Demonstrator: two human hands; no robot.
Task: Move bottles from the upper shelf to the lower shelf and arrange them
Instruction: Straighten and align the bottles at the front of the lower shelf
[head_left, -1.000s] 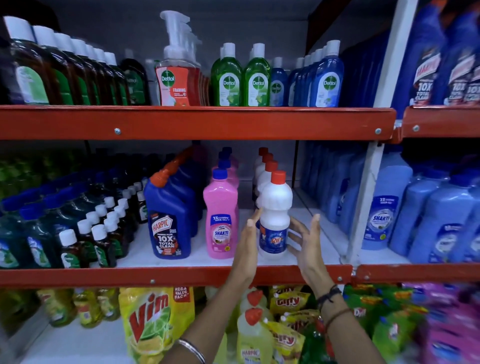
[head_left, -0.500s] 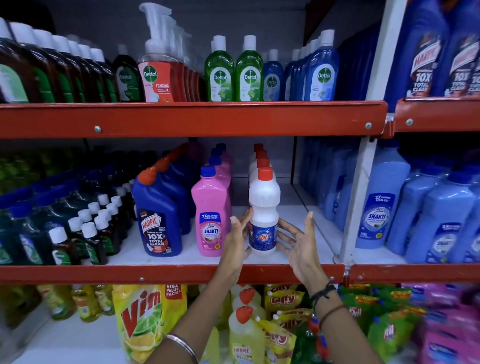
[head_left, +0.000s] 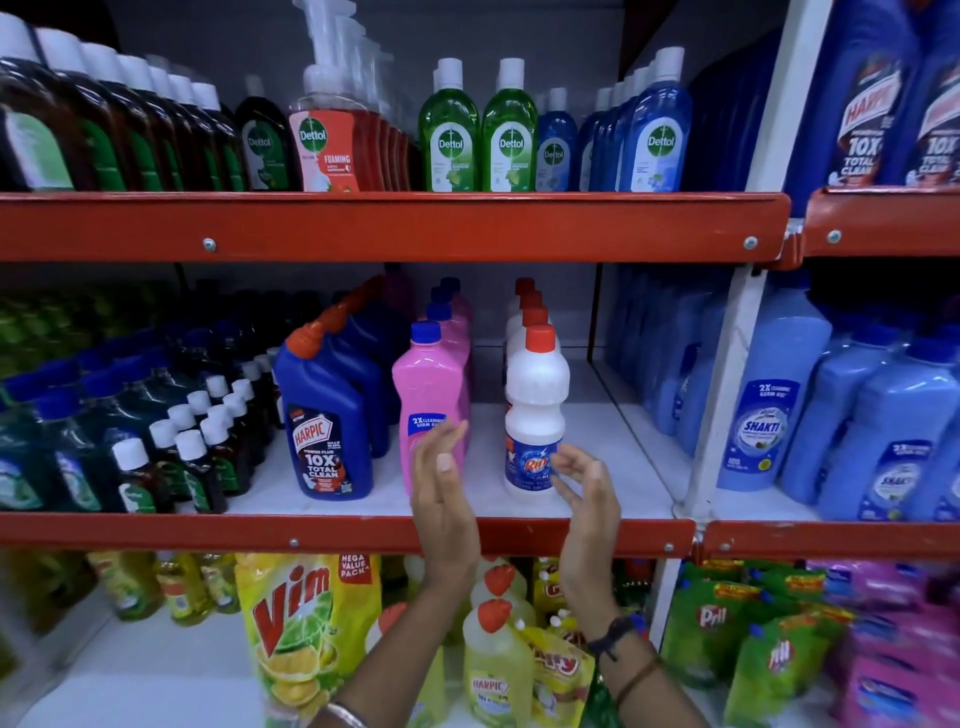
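A white Rin bottle (head_left: 535, 410) with a red cap stands upright at the front of a row of like bottles on the middle shelf (head_left: 343, 532). My left hand (head_left: 441, 488) is open in front of the pink Shakti bottle (head_left: 428, 405), a little left of the white bottle. My right hand (head_left: 584, 493) is open just right of the white bottle's base, fingers curled, holding nothing. The upper shelf (head_left: 389, 226) carries green Dettol bottles (head_left: 480, 130) and blue Dettol bottles (head_left: 652, 130).
Blue Harpic bottles (head_left: 327, 421) stand left of the pink row, small dark bottles (head_left: 197, 441) further left. Light blue Shakti bottles (head_left: 769, 410) fill the right bay behind a white upright (head_left: 727, 384). Bare shelf lies right of the white row. Vim pouches (head_left: 306, 634) sit below.
Both hands have come off the white bottle and drawn back and apart; it stays standing at the front of its row. The camera has shifted slightly.
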